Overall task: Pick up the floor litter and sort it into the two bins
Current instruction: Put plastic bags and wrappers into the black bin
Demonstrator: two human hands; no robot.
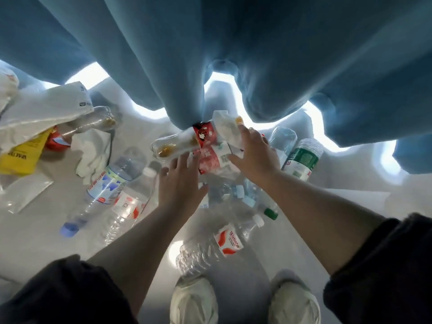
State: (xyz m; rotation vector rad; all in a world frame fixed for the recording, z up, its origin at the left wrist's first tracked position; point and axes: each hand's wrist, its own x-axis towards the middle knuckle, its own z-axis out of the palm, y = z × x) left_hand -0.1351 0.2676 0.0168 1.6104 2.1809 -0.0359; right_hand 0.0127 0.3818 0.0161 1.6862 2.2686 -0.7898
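Note:
Litter lies scattered on a pale floor below a blue curtain. My left hand hovers with fingers spread just below a clear bottle with brown dregs. My right hand rests with open fingers on a red-and-white wrapper and a crumpled clear bag. Around them lie a blue-labelled bottle, a red-labelled bottle, a green-labelled bottle and a crushed red-and-white bottle close to my shoes. No bin is in view.
The blue curtain hangs low over the far litter. At left lie a white plastic bag, a yellow packet, crumpled tissue and a clear sleeve. My pale shoes stand at the bottom edge.

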